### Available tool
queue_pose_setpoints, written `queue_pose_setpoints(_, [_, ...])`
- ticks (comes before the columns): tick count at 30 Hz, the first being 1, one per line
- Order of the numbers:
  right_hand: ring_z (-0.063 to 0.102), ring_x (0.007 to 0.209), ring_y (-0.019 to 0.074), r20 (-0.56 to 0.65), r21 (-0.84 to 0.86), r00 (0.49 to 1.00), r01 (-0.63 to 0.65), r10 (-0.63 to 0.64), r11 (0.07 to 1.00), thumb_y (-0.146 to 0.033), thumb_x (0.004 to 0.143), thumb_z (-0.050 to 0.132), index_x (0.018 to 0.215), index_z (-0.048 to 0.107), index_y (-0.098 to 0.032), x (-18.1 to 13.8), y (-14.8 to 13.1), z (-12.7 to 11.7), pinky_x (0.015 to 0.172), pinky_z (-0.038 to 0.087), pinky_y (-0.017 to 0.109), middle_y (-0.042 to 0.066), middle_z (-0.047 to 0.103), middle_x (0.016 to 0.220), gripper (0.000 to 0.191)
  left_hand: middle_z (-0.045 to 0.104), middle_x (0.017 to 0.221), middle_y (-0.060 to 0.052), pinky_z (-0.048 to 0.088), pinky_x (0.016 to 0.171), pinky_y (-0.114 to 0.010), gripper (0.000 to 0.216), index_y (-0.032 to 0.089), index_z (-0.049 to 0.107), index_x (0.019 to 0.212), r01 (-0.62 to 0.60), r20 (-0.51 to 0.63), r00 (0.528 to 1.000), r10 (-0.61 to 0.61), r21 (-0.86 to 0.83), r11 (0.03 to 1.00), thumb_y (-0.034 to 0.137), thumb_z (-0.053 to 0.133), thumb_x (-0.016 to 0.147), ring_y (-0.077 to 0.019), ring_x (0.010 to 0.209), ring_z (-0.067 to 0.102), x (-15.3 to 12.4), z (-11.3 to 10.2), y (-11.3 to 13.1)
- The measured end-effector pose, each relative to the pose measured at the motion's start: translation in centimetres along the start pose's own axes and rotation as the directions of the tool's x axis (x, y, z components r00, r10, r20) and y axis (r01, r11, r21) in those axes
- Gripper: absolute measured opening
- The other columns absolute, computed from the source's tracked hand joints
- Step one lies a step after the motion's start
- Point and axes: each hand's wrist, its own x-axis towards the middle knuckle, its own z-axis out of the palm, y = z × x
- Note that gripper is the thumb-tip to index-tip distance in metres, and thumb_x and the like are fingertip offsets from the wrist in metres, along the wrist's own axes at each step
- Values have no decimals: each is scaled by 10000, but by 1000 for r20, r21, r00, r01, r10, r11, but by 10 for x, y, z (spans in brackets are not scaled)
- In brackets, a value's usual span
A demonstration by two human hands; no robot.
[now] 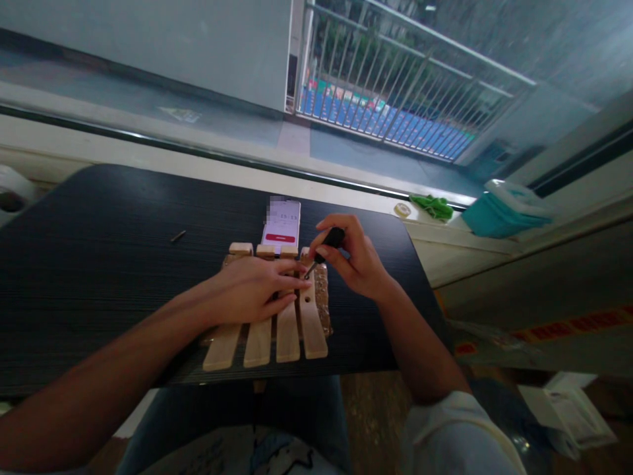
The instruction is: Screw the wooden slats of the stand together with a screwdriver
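a black-handled steel screwdriver [333,239] is gripped by the right hand [357,260], its tip at the rightmost pale wooden slat [313,330] above the black table [113,277]; the left hand [250,287] is laid open. the lower round hole [307,299] seems unfilled, the upper spot unfinished.

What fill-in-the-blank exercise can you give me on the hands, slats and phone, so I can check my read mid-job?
1. The screwdriver is held in the ____ hand.
2. Side by side, the wooden slats number ____.
3. The left hand lies over slats with its palm facing ____.
4. The button on the screen of the phone is coloured ____.

Missing words: right; four; down; red.
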Motion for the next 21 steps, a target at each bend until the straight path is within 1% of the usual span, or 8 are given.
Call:
queue_pose_setpoints(4, [631,732,104,35,29,998,57,-58,998,-298,948,477,1131,447,-256,0,-1,4,686,495,276,-15,632,871,190,629,1286,-36,569,838,-361,343,322,672,1227,-4,-16,1000,4,-11,1000,297,465,954,-227,981,684,0,1,-1])
queue_pose_setpoints(8, [637,770,107,36,81,996,82,-85,993,-296,959,464,1172,460,-258,0,0,5,736,515,281,-9,632,885,216,601,1350,-42,558,873,-363,359,332,655,1259,14,-8,1000,-14,-21,1000,308,462,958,-228,1021,680,0,1,-1])
queue_pose_setpoints(12, [642,821,125,46,122,995,78,-84,989,-334,963,457,1237,462,-257,-2,2,2,745,523,290,9,643,922,285,617,1350,-21,550,909,-381,367,341,642,1276,20,7,1000,-20,-38,999,312,453,963,-232,1058,679,-1,3,-2])
queue_pose_setpoints(15, [634,841,131,68,157,996,55,-66,986,-356,977,410,1299,452,-258,-4,1,-2,750,527,298,30,656,987,339,609,1363,-7,539,943,-384,368,335,640,1278,29,1,1000,-29,-61,998,316,454,962,-235,1128,655,0,5,-2])
queue_pose_setpoints(19, [626,844,128,69,160,997,25,-36,987,-330,983,391,1361,434,-276,-5,-2,-6,754,525,301,39,671,1094,384,587,1385,8,498,1017,-373,362,323,644,1273,38,-8,999,-39,-111,993,307,454,965,-221,1234,593,0,5,-2])
queue_pose_setpoints(21, [631,844,128,64,168,998,15,-26,986,-309,979,408,1380,411,-287,-6,-2,-7,754,523,302,36,681,1106,402,582,1388,6,471,1052,-358,373,306,634,1289,36,-13,999,-38,-133,990,285,434,974,-207,1255,577,-1,5,-3])
